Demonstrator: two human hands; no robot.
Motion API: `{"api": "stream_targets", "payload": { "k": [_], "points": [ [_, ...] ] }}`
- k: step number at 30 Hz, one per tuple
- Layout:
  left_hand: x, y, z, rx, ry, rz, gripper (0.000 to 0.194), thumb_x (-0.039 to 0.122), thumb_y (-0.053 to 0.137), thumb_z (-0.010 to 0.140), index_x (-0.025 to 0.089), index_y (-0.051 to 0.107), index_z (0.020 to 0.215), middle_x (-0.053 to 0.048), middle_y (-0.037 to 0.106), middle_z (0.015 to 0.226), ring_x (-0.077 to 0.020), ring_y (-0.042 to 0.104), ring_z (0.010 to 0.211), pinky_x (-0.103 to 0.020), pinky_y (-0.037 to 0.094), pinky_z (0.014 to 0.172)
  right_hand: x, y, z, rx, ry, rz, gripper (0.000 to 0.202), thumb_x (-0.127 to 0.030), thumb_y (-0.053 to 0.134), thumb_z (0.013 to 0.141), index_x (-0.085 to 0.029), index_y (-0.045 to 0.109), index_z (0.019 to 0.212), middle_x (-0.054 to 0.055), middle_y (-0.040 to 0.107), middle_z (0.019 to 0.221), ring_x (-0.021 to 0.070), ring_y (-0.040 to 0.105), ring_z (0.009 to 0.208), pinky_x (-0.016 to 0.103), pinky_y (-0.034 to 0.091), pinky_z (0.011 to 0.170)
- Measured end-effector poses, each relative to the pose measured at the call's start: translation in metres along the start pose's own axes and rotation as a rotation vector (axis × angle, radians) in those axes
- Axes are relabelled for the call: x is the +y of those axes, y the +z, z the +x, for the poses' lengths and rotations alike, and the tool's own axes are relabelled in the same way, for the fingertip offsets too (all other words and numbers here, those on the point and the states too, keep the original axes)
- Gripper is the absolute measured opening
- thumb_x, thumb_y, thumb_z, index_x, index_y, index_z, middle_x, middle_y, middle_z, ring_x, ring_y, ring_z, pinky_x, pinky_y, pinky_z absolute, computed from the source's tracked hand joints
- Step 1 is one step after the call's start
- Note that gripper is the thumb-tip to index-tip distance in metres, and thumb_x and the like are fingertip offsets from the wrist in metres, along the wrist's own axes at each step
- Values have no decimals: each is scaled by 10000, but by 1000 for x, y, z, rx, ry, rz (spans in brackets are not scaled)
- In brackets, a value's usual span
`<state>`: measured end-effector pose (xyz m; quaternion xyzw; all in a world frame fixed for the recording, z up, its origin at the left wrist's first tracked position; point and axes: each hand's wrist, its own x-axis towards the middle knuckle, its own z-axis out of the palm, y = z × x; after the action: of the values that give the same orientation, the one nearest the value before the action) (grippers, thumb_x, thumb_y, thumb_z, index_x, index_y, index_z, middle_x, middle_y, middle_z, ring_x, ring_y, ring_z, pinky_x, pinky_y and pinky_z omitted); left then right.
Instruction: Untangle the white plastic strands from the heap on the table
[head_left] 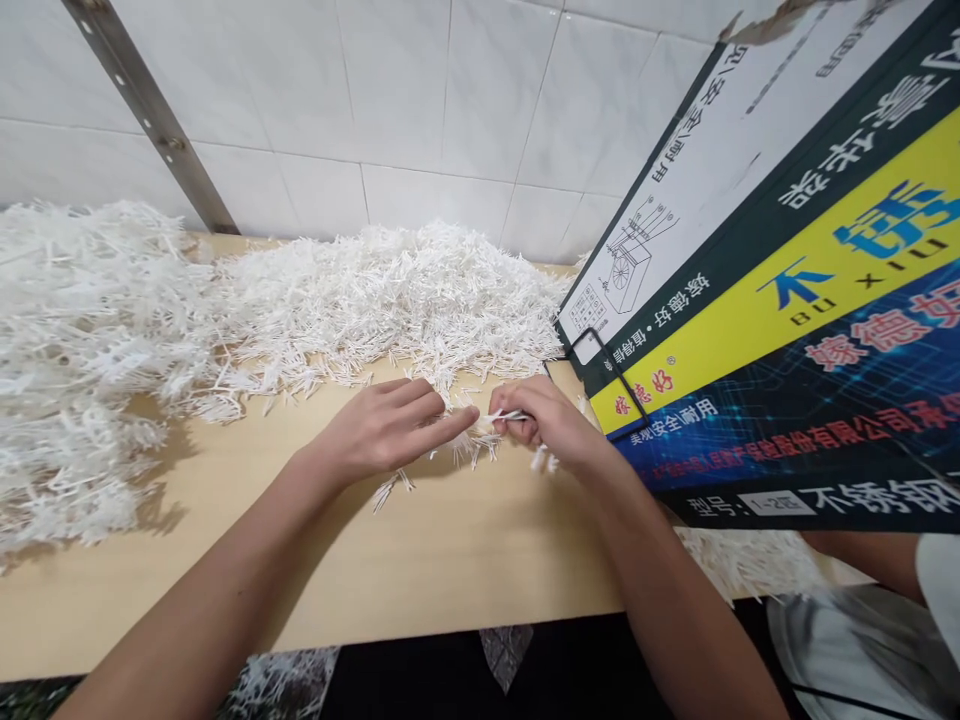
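My right hand is closed around a thin white piece whose end points left. Beside it, my left hand reaches in with its index finger stretched toward that piece; its other fingers are curled, and what they may hold is hidden. Small white branched pieces lie scattered on the wooden table under and in front of both hands. Behind the hands, a long heap of the same white pieces runs along the wall.
A taller white heap covers the table's left side. A large printed box stands at the right, with a black wire frame at its corner. Beyond it show more white pieces and another person's arm. Tiled wall behind.
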<state>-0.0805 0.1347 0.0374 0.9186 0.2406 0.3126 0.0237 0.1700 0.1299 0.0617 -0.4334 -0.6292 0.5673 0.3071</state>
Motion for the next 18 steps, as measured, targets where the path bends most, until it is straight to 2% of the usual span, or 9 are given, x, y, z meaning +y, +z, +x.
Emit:
{"api": "stream_targets", "payload": {
  "k": [2, 4, 6, 8, 9, 10, 12, 15, 18],
  "points": [
    [0, 0, -1, 7, -9, 28, 254, 193, 580, 945, 298, 690, 1149, -21, 624, 740, -166, 538, 670, -269, 395, 586, -4, -3, -2, -126, 35, -94, 422, -363, 452, 937, -160, 638, 618, -56, 317, 453, 94, 280, 431, 243, 261, 446],
    [5, 3, -1, 0, -40, 55, 175, 203, 578, 942, 272, 704, 1042, -20, 610, 700, -166, 525, 638, -274, 356, 555, -3, -3, -3, -100, -28, -324, 476, -382, 438, 983, -166, 663, 624, -37, 373, 475, 111, 372, 470, 250, 331, 490],
    [11, 10, 2, -17, -86, 75, 157, 182, 549, 936, 236, 697, 942, -20, 609, 673, -162, 520, 611, -278, 323, 541, 2, 1, -3, 77, -190, -616, 374, -344, 496, 979, -176, 712, 725, 12, 552, 607, 152, 522, 608, 281, 437, 604],
    [19, 17, 5, -16, -155, 55, 164, 171, 528, 925, 205, 684, 890, -28, 636, 678, -159, 539, 601, -275, 320, 546, 7, 10, -2, 284, -401, -828, 223, -250, 532, 955, -183, 744, 971, 85, 691, 890, 226, 625, 870, 372, 511, 820],
    [23, 20, 7, -2, -204, 24, 163, 173, 525, 922, 193, 683, 884, -33, 654, 688, -157, 551, 598, -271, 330, 553, 10, 17, -2, 359, -507, -870, 260, -192, 522, 942, -182, 720, 1111, 121, 701, 1048, 262, 627, 1017, 428, 503, 932],
    [25, 21, 8, 21, -263, -21, 159, 183, 528, 920, 183, 683, 883, -35, 667, 692, -154, 558, 590, -267, 342, 561, 12, 25, -2, 401, -602, -869, 350, -137, 498, 929, -179, 673, 1229, 146, 683, 1170, 284, 606, 1133, 468, 480, 1014],
    [30, 21, 12, 63, -391, -133, 158, 203, 537, 917, 169, 679, 858, -27, 667, 670, -140, 551, 558, -257, 361, 570, 15, 41, -4, 390, -707, -787, 484, -67, 432, 914, -178, 576, 1363, 157, 652, 1279, 281, 587, 1233, 475, 476, 1070],
    [32, 11, 16, 11, -530, -315, 192, 240, 556, 914, 168, 671, 778, 6, 629, 610, -120, 520, 521, -247, 366, 566, 14, 57, -8, 296, -656, -686, 528, -75, 408, 916, -187, 502, 1424, 139, 668, 1273, 252, 651, 1162, 410, 550, 992],
    [29, 1, 18, -83, -555, -503, 104, 242, 621, 872, 179, 704, 872, 4, 696, 758, -147, 613, 676, -246, 425, 653, 8, 54, -12, 247, -580, -734, 545, -134, 471, 896, -183, 494, 1439, 124, 692, 1270, 254, 691, 1086, 381, 571, 933]
  ]
}}
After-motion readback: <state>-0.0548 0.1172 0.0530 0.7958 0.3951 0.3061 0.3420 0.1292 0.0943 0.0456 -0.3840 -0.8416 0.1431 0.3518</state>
